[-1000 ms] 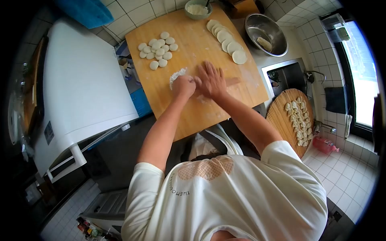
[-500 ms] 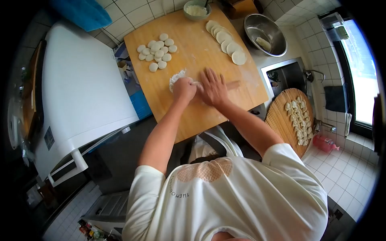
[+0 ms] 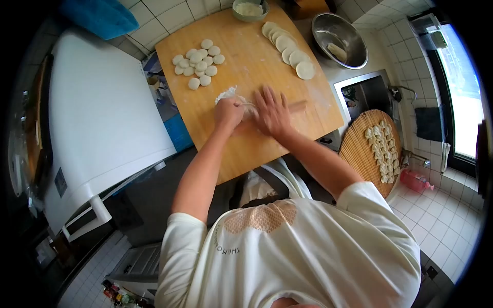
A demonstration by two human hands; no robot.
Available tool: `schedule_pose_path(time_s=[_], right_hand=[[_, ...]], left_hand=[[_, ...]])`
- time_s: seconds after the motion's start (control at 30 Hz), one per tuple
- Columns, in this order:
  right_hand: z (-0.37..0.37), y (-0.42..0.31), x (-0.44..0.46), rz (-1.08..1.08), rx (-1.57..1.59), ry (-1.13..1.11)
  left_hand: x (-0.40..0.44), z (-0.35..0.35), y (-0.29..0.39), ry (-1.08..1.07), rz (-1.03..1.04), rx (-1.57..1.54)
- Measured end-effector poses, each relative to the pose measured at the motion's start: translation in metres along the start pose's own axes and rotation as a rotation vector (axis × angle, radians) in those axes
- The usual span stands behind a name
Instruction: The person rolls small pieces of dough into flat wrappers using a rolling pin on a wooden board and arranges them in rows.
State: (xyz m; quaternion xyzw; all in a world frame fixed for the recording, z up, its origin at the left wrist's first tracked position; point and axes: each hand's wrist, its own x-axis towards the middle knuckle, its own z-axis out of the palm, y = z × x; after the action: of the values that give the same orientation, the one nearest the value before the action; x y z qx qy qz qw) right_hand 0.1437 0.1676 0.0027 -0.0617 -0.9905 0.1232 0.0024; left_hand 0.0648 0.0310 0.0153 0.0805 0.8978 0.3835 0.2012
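My left hand [image 3: 228, 112] is closed, its thumb and fingers pinching the edge of a small dough wrapper [image 3: 248, 106] that is mostly hidden between the hands. My right hand [image 3: 272, 114] lies flat with outstretched fingers on a wooden rolling pin [image 3: 298, 107], whose end sticks out to the right. A heap of white flour [image 3: 226, 94] lies just beyond my left hand on the wooden board [image 3: 241, 159]. Several flattened dough pieces [image 3: 196, 62] are grouped at the board's far left. Overlapping rolled wrappers [image 3: 288, 51] form a row at the far right.
A bowl of white filling [image 3: 249, 10] stands at the back edge. To the right are a steel bowl [image 3: 321, 31] with a dough piece, a sink [image 3: 341, 100] and a round slatted tray [image 3: 354, 146] holding several dumplings. A white appliance [image 3: 113, 108] stands left.
My left hand has shifted slightly left and turned a little at the wrapper's edge. My right hand stays on the rolling pin with hardly any shift.
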Motion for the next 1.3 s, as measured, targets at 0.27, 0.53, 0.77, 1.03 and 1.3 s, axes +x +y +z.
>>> schedule_pose_path(time_s=[0.27, 0.53, 0.77, 1.03, 1.3], right_hand=[[0.005, 0.001, 0.002, -0.019, 0.001, 0.075], [-0.003, -0.002, -0.034, -0.009, 0.025, 0.032], [0.007, 0.001, -0.003, -0.052, -0.009, 0.104], [0.002, 0.000, -0.012, -0.046, -0.020, 0.108], [0.005, -0.004, 0.023, -0.004, -0.012, 0.130]], left_hand=[[-0.022, 0.009, -0.002, -0.046, 0.017, 0.120], [0.003, 0.012, -0.018, 0.032, -0.049, -0.068], [-0.017, 0.006, 0.006, -0.075, -0.007, 0.037], [0.003, 0.004, 0.004, 0.000, -0.147, -0.169], [-0.005, 0.012, 0.000, -0.092, -0.036, 0.136]])
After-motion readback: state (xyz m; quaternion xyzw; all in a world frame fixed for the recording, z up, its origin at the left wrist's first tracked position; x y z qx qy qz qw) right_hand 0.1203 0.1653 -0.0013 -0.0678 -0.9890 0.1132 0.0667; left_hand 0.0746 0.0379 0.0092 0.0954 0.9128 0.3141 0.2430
